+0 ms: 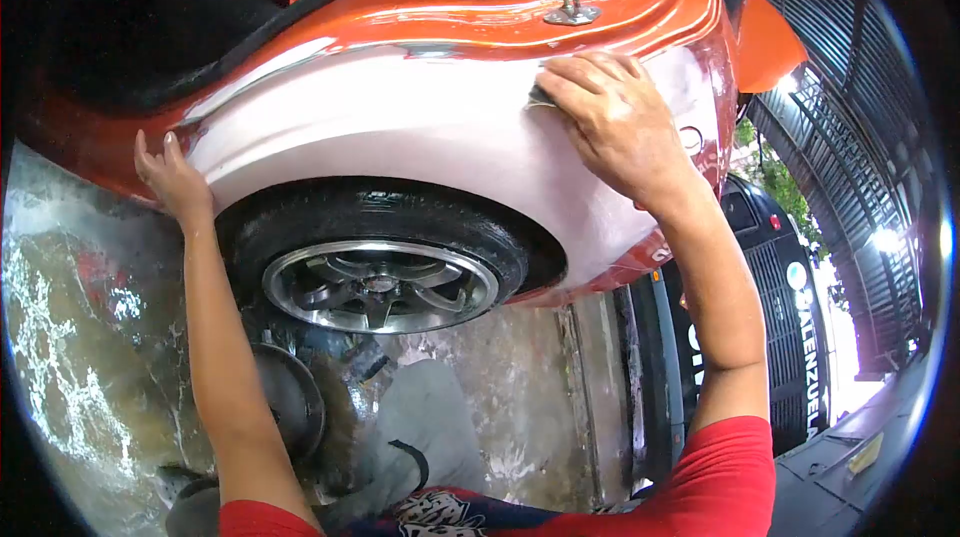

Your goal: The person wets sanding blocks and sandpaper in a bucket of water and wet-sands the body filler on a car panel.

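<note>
1. The right hand [612, 117] is pressing at about 2 o'clock from the wheel hub [378, 284]. Its fingers are curling over a dark pad [541, 95], pinning it against the surface; most of the pad is hiding beneath them, so its full shape and long axis are not showing.
2. The pad is peeking out between 9 and 10 o'clock from the right hand, lying on the upper part of the pale-coated rear quarter panel [400, 102], just below the orange paint.
3. The left hand [172, 177] is bracing at about 10 o'clock from the hub, with fingers spreading against the bodywork by the panel's left end. It is gripping nothing visible.
4. The panel's long axis is running roughly 9 to 3 o'clock, arching over the black tire [375, 199]. Both hands are flanking it, well apart; the right is the one nearer the pad, its forearm rising from 5 o'clock of that hand.
5. A metal latch striker [571, 9] is sitting at 1 o'clock from the hub, above the right hand.
6. A dark vehicle [745, 287] is standing beyond the right forearm, at 3 o'clock. Stained concrete floor [80, 337] is showing at 8 to 9 o'clock.
</note>
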### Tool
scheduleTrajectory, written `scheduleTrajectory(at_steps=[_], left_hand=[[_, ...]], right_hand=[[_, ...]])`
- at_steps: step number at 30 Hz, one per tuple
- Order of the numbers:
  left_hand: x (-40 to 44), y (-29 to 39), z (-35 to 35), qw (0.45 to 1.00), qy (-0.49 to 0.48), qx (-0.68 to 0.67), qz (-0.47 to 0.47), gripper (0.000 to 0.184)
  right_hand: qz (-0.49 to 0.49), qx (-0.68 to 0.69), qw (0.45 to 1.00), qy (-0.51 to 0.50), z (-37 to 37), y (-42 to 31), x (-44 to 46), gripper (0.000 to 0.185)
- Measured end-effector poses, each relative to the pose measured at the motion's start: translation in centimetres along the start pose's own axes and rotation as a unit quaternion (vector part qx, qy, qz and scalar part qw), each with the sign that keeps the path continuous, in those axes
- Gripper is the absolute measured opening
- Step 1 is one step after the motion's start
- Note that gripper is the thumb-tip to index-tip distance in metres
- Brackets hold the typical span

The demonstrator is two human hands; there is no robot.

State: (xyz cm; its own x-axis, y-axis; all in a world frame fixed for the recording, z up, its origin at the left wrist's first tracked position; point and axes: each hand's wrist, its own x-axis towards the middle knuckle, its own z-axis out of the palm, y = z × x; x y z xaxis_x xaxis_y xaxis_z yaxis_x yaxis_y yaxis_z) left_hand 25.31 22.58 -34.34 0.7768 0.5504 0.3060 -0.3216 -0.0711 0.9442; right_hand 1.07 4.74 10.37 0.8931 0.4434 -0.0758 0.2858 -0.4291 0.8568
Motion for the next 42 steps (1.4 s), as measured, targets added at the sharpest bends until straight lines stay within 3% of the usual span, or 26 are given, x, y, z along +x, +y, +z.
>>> scheduleTrajectory(at_steps=[1,2,5,8,11,12,18,21,23,27,29,32,37,39,42], left_hand=[[0.1,0.3,-0.1,0.999,-0.003,0.020,0.028,0.055],[-0.4,0.6,0.2,0.997,0.014,-0.055,-0.047,0.055],[-0.5,-0.6,0.3,1.000,0.011,-0.011,-0.022,0.054],[-0.4,-1.3,0.6,1.000,0.011,0.007,-0.011,0.053],[-0.4,-0.4,0.5,0.998,0.013,-0.033,-0.052,0.053],[-0.3,-0.4,0.6,0.998,0.013,-0.036,-0.050,0.053],[-0.6,-0.5,0.3,0.998,0.016,-0.029,-0.044,0.054],[-0.5,-0.4,0.3,0.998,0.012,-0.019,-0.052,0.054],[-0.5,-0.3,0.4,0.997,0.017,-0.023,-0.065,0.054],[-0.4,-0.2,0.4,0.998,0.015,-0.018,-0.062,0.053],[-0.5,-1.0,0.6,1.000,0.011,-0.017,-0.024,0.053],[-0.6,0.6,0.1,0.997,0.022,-0.047,-0.054,0.050],[-0.5,-0.5,0.4,0.997,0.053,-0.048,-0.021,0.040],[-0.5,-0.2,0.3,0.997,0.050,-0.052,-0.029,0.036],[-1.0,0.1,-0.7,0.998,0.039,0.013,0.051,0.030]], right_hand=[[-0.004,0.027,1.000,-0.009,-0.4,0.0,0.4,0.031],[-0.009,0.056,0.998,-0.018,-0.8,0.2,0.6,0.031],[0.011,-0.076,0.996,-0.040,-2.6,4.3,-1.2,0.031],[0.157,-0.012,0.988,0.003,-4.3,6.8,-3.2,0.034],[0.097,-0.015,0.995,0.023,-4.6,5.1,-3.7,0.036],[0.075,-0.075,0.994,-0.031,-5.4,3.9,-2.9,0.038],[0.100,-0.021,0.994,-0.039,-4.3,2.9,-2.0,0.019],[0.068,-0.002,0.997,-0.036,-3.5,0.5,-0.2,0.014],[0.027,0.081,0.996,-0.009,-2.6,-1.8,1.2,0.014],[0.063,0.172,0.982,-0.045,-2.5,0.4,0.4,0.020],[0.040,0.174,0.983,-0.044,-2.4,0.7,0.0,0.021],[0.009,0.189,0.981,-0.033,-1.9,-0.8,-0.4,0.027],[-0.003,0.207,0.976,0.063,-2.1,-4.9,2.9,0.033],[0.028,0.277,0.956,0.088,-2.0,-5.5,4.4,0.035],[0.147,0.410,0.896,0.093,-2.2,-6.6,6.1,0.035]])
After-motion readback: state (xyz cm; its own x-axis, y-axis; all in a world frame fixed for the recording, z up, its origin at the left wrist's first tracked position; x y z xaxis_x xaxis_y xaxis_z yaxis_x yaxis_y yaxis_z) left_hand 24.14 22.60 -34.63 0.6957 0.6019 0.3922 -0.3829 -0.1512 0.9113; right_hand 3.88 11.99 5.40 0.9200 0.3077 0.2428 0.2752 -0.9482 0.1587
